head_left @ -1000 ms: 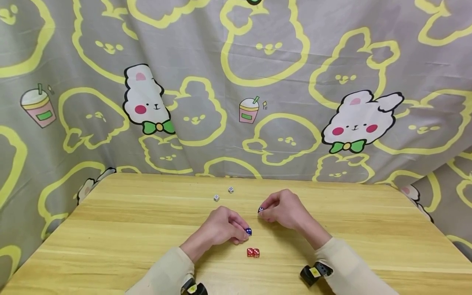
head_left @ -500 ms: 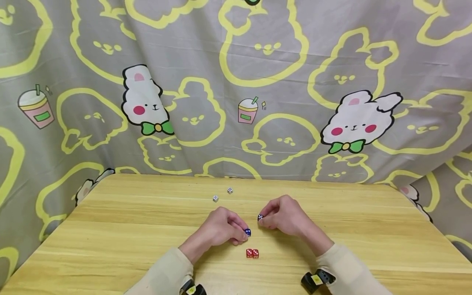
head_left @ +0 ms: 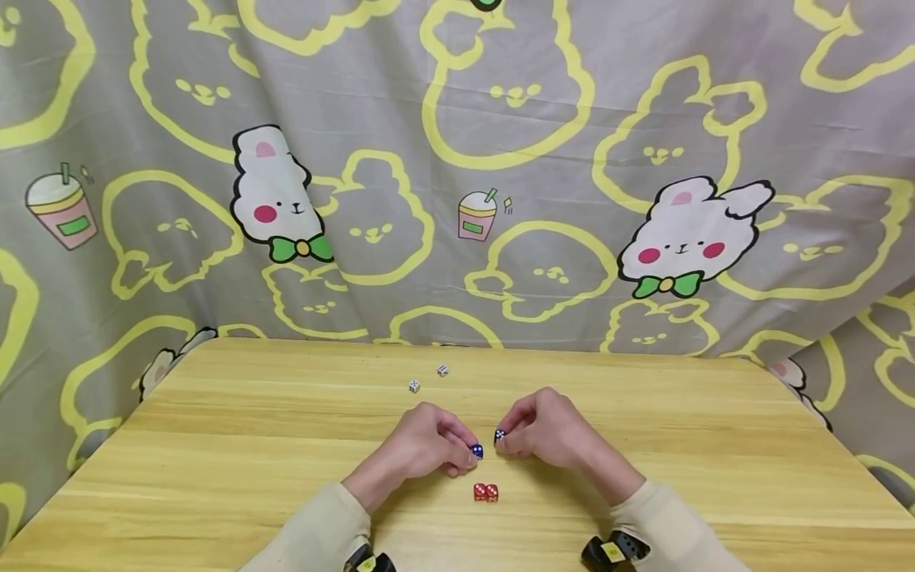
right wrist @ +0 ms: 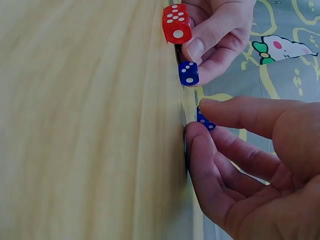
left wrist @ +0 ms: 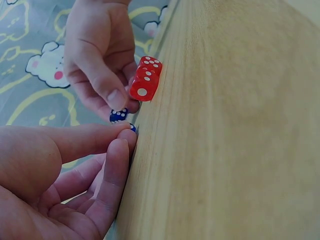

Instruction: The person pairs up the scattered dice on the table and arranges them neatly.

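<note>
My left hand pinches a blue die between thumb and fingers, low over the wooden table. Facing it from the right, my right hand pinches a second blue die, slightly farther from me. A small gap separates the two blue dice in the head view. Nearer to me, two red dice sit side by side on the table. In the right wrist view, the left hand's blue die shows white pips, and fingers partly cover the other blue die.
Two white dice lie apart from each other toward the back of the table, left of the hands. A grey curtain with yellow cartoon outlines hangs behind the table's far edge. Black cameras are strapped at both wrists.
My right hand has brought its blue die toward me and slightly left, closer to the other blue die. My left hand has stayed nearly still, holding its die.
</note>
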Available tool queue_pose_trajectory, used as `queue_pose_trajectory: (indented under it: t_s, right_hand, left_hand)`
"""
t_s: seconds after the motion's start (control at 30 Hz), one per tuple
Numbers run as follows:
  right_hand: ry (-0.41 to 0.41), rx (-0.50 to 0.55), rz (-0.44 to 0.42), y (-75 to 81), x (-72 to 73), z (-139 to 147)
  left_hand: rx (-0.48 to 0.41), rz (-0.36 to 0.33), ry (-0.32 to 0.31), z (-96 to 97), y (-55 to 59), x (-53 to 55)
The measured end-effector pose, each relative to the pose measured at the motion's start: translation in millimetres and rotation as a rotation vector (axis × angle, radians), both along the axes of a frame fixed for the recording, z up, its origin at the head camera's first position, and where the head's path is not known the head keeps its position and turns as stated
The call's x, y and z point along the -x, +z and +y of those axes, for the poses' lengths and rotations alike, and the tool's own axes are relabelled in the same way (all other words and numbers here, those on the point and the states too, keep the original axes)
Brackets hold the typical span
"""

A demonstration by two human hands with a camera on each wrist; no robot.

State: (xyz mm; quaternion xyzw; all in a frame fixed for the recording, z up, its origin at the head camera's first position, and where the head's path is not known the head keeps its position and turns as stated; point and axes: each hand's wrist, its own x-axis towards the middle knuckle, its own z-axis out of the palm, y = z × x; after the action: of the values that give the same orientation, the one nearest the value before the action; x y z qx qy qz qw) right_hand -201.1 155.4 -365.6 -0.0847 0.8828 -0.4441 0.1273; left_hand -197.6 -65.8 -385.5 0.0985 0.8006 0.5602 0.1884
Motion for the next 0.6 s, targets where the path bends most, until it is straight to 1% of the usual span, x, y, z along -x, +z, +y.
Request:
queue_pose_trajectory:
  t_s: [0.27,0.6]
  right_hand:
    - [0.026,-0.060,0.017,-1.8,-3.1,-2.8]
    - [0.064,-0.053,0.014,-3.3,-5.4,-9.5]
  left_hand:
    - [0.005,0.004,0.000,-0.7,0.7,-0.8]
    - [0.012,0.000,0.003,-0.3,2.0,-0.7]
